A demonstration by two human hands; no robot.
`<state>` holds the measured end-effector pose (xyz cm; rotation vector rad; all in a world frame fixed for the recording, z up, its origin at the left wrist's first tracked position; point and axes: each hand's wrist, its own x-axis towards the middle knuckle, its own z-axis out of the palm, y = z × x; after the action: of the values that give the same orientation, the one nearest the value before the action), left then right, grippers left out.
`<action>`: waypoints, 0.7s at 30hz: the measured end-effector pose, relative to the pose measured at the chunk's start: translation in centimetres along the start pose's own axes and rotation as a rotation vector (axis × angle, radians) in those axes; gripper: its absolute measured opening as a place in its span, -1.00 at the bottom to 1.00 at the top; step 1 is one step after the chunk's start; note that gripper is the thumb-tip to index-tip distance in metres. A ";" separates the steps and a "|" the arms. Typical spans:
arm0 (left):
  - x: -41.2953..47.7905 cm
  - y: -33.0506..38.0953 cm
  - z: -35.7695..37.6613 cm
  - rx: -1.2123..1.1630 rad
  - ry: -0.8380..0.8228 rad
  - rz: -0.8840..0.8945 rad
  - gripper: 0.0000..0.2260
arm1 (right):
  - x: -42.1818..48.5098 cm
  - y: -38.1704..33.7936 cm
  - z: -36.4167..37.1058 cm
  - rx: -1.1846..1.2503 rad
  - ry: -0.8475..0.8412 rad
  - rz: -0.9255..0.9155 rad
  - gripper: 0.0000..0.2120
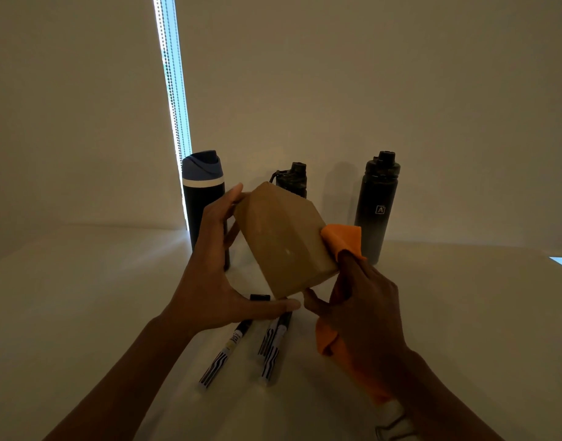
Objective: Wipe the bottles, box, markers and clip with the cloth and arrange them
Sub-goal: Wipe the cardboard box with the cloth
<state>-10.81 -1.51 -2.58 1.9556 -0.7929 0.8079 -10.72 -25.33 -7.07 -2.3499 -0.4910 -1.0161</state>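
Observation:
My left hand (pixel 214 268) holds a brown cardboard box (pixel 281 240) tilted above the table, fingers on its far end and thumb under its near corner. My right hand (pixel 362 307) grips an orange cloth (pixel 343 238) and presses it against the box's right side. Three markers (pixel 241 338) lie on the white table below the box. Behind stand three bottles: a dark one with a blue lid (pixel 203 198) at left, a black one (pixel 294 179) mostly hidden by the box, and a tall black one (pixel 376 208) at right. No clip is in view.
The white table (pixel 82 297) runs back to a pale wall. A bright window strip with a bead chain (pixel 173 90) rises behind the left bottle. A pale object (pixel 394 421) shows by my right wrist at the bottom edge.

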 end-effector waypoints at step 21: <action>-0.3 -2.8 -1.9 0.042 -0.197 -0.020 -0.29 | 1.9 3.3 -3.2 0.578 -0.415 0.163 -0.33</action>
<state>-9.27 1.47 -3.33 2.1002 -0.8757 0.6306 -9.57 -29.64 -4.80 -2.0152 -0.6333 -0.2494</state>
